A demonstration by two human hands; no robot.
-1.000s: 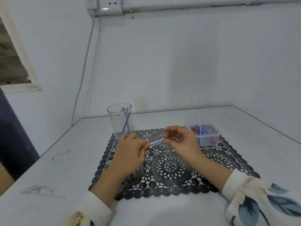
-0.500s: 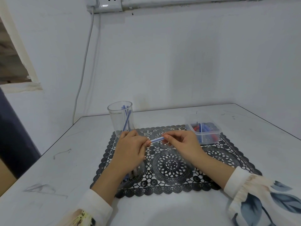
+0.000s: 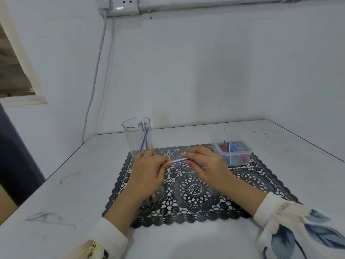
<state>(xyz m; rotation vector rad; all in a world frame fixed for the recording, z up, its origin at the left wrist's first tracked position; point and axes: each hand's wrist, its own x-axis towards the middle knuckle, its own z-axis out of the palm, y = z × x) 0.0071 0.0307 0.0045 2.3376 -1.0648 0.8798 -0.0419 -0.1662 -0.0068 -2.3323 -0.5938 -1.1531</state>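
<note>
- Head view, nearest edge: a leaf-printed sleeve (image 3: 298, 227) is seen on the right forearm, above the white table (image 3: 65, 193).
- Black lace placemat (image 3: 196, 189): laid flat on the table, under both forearms.
- Loose pieces (image 3: 154, 198): partly hidden under the left wrist on the mat; their kind cannot be told.
- Left hand (image 3: 149, 171): fingers are curled, and the left end of the striped tube is pinched between thumb and forefinger.
- Right hand (image 3: 205, 163): slightly blurred; fingers are bent, and the right end of the tube is gripped by the fingertips.
- Striped tube (image 3: 177, 161): thin, blue and white, held nearly level between the two hands, just above the mat's far half.
- Step in hand, as judged: an end of the tube is being fitted or worked. The tube is best held straight with the pinches close to the ends. Force is best applied along its length only, so that it is not bent. The work is best kept over the mat, so that a dropped piece is caught.
- Clear glass (image 3: 130, 143): upright at the mat's far left corner, with similar tubes leaning inside.
- Clear plastic box (image 3: 217, 148): at the mat's far right, with red and blue pieces inside.
- Wall socket (image 3: 123, 5): a grey cable (image 3: 95, 71) is hung from it.
</note>
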